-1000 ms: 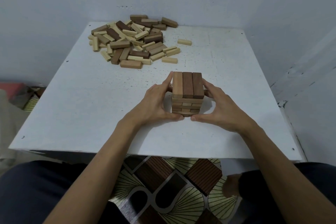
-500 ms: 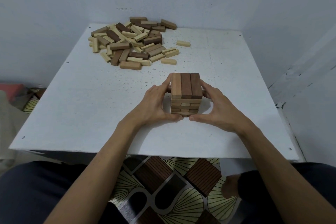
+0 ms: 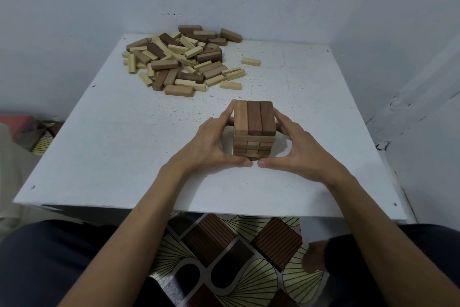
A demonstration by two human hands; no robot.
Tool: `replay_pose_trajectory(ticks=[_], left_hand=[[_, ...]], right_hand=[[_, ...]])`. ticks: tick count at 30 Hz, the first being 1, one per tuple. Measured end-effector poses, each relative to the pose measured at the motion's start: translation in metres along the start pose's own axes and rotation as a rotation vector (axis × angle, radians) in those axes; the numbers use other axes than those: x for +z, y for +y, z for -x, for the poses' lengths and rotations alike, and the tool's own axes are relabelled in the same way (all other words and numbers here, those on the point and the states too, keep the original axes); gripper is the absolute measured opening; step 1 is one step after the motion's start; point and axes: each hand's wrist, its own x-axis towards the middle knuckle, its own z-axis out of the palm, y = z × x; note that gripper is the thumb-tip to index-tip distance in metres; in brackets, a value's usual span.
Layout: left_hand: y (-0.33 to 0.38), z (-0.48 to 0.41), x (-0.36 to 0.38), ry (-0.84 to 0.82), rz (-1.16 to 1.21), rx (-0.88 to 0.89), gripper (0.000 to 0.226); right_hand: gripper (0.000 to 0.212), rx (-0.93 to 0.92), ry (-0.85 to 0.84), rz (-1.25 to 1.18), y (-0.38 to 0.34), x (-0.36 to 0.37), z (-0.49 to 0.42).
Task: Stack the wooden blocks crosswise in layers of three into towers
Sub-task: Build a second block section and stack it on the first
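Note:
A tower of wooden blocks [image 3: 254, 130] stands several crosswise layers high on the white table [image 3: 124, 147], with three brown blocks side by side on top. My left hand [image 3: 211, 143] presses its straight fingers against the tower's left side. My right hand [image 3: 298, 147] does the same on the right side. Both thumbs lie along the front of the base, tips nearly touching. A heap of loose light and dark blocks [image 3: 179, 60] lies at the far left of the table.
One pale block [image 3: 251, 61] lies alone to the right of the heap, another [image 3: 231, 85] at its near edge. Walls close off the table at the back and right. My legs and a patterned floor [image 3: 231, 257] show below the near edge.

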Motion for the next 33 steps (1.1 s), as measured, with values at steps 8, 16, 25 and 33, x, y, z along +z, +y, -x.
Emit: replay_pose_trajectory(ticks=[8, 16, 25, 33], left_hand=[[0.0023, 0.0075, -0.0033, 0.054, 0.140, -0.032, 0.128], [0.0034, 0.0058, -0.0038, 0.053, 0.130, -0.022, 0.126], [0.0039, 0.0076, -0.0035, 0.083, 0.128, -0.035, 0.126], [0.0075, 0.0073, -0.0052, 0.057, 0.141, -0.055, 0.128]], right_hand=[[0.112, -0.002, 0.015, -0.108, -0.0073, -0.0075, 0.0038], [0.110, -0.031, 0.020, -0.158, -0.0075, -0.0073, 0.0042], [0.110, -0.045, 0.020, -0.166, -0.0069, -0.0068, 0.0032], [0.110, -0.038, 0.009, -0.154, -0.0096, -0.0070, 0.0037]])
